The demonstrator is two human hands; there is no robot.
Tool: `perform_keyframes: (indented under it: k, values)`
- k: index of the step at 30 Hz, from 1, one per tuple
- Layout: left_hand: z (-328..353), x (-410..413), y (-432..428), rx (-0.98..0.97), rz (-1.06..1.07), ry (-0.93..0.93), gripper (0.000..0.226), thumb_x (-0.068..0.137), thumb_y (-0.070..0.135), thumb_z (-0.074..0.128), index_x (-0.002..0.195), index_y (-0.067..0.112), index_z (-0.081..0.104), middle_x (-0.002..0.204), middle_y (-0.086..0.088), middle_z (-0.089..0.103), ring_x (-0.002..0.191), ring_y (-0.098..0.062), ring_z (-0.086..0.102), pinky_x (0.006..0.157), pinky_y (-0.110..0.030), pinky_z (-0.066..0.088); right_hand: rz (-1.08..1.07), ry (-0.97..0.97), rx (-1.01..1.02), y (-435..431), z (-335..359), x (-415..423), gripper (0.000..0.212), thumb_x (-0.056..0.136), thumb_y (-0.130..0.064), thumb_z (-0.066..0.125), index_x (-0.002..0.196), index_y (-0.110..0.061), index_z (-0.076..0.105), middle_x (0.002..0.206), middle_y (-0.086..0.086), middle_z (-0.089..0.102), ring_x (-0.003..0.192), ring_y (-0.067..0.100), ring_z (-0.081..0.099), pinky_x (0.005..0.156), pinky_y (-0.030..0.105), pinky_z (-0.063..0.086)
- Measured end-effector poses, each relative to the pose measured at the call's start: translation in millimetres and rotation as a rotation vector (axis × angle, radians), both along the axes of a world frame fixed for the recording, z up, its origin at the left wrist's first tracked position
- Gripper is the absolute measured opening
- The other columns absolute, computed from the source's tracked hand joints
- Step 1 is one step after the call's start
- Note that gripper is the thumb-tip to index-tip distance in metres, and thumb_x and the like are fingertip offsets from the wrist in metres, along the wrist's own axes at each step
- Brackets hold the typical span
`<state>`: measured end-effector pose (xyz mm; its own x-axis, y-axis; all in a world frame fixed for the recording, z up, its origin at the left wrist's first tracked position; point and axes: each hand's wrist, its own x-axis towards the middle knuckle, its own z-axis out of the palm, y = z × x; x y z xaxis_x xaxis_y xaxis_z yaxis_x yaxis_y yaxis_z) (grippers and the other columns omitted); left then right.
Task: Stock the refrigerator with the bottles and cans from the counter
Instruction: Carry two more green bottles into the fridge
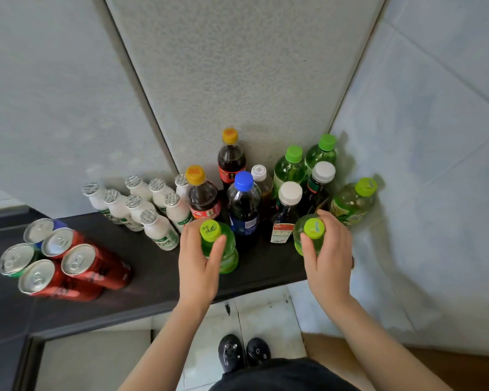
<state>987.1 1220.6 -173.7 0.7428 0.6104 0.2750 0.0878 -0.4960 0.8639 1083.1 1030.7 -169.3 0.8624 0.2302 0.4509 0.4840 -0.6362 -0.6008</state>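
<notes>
On the dark counter [153, 277] my left hand [198, 263] grips a green bottle with a lime cap [226, 249] around its neck and shoulder. My right hand [329, 258] grips a second green bottle [312, 230] just below its lime cap. Both bottles stand upright near the counter's front edge. Behind them stand two cola bottles with yellow caps [202, 193], a blue-capped dark bottle [244, 204], white-capped dark bottles [287, 210] and more green bottles [353, 201].
Several small white milk bottles [136, 207] stand in a cluster at the left of the big bottles. Several red and green cans [76, 263] stand at the counter's far left. Tiled walls close in behind and on the right. My shoes [243, 352] are on the floor below.
</notes>
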Motion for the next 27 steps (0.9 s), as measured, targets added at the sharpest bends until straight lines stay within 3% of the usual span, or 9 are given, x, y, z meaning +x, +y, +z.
perform_keyframes:
  k: [3, 7, 10, 12, 17, 24, 27]
  values:
    - [-1, -12, 1, -0.065, 0.073, -0.026, 0.025, 0.087, 0.041, 0.048, 0.110, 0.031, 0.050, 0.104, 0.021, 0.053, 0.098, 0.003, 0.051, 0.087, -0.005, 0.035, 0.024, 0.071, 0.088, 3, 1, -7, 0.045, 0.092, -0.031, 0.042, 0.121, 0.002, 0.051, 0.121, 0.013, 0.056, 0.114, 0.025, 0.051, 0.099, 0.026, 0.036]
    - [5, -31, 0, -0.207, 0.243, -0.053, 0.023, 0.085, 0.043, 0.048, 0.099, 0.025, 0.054, 0.090, 0.017, 0.057, 0.085, 0.003, 0.053, 0.077, -0.011, 0.040, -0.002, 0.118, 0.278, 7, 15, -11, 0.036, 0.094, -0.033, 0.041, 0.114, -0.007, 0.053, 0.104, -0.002, 0.056, 0.096, 0.010, 0.052, 0.085, 0.015, 0.038]
    - [17, -52, -2, -0.245, 0.358, -0.088, 0.016, 0.089, 0.031, 0.048, 0.099, 0.022, 0.054, 0.086, 0.022, 0.058, 0.081, 0.008, 0.052, 0.074, -0.009, 0.039, 0.149, 0.114, 0.362, 20, 27, -25, 0.015, 0.094, -0.034, 0.042, 0.107, -0.030, 0.049, 0.093, -0.018, 0.055, 0.087, 0.003, 0.054, 0.080, 0.012, 0.041]
    - [25, -71, -5, -0.261, 0.456, -0.126, 0.021, 0.091, 0.028, 0.045, 0.104, 0.016, 0.056, 0.089, 0.028, 0.059, 0.084, 0.009, 0.053, 0.074, -0.005, 0.039, 0.274, 0.144, 0.397, 36, 34, -36, 0.013, 0.094, -0.032, 0.043, 0.105, -0.038, 0.046, 0.094, -0.023, 0.055, 0.089, -0.001, 0.054, 0.080, 0.013, 0.041]
    - [42, -137, -18, -0.316, 0.669, -0.191, 0.018, 0.091, 0.033, 0.042, 0.098, 0.027, 0.058, 0.091, 0.022, 0.061, 0.087, -0.001, 0.056, 0.079, -0.013, 0.044, 0.569, 0.254, 0.432, 72, 37, -69, 0.014, 0.094, -0.031, 0.045, 0.107, -0.034, 0.047, 0.096, -0.019, 0.056, 0.090, -0.002, 0.055, 0.081, 0.013, 0.042]
    - [38, -250, -72, -0.373, 1.003, -0.255, 0.033, 0.084, 0.043, 0.047, 0.098, 0.016, 0.061, 0.093, 0.007, 0.065, 0.088, -0.010, 0.060, 0.077, -0.020, 0.049, 1.022, 0.425, 0.287, 113, 28, -146, 0.028, 0.093, -0.033, 0.047, 0.113, -0.015, 0.054, 0.104, -0.011, 0.059, 0.100, 0.000, 0.055, 0.089, 0.015, 0.039]
    - [32, -302, -102, -0.411, 1.190, -0.285, 0.027, 0.087, 0.036, 0.048, 0.097, 0.016, 0.062, 0.091, 0.007, 0.066, 0.087, -0.012, 0.062, 0.077, -0.029, 0.052, 1.230, 0.457, 0.190, 123, 27, -197, 0.021, 0.093, -0.031, 0.049, 0.109, -0.018, 0.054, 0.100, -0.015, 0.059, 0.098, -0.004, 0.054, 0.087, 0.010, 0.037]
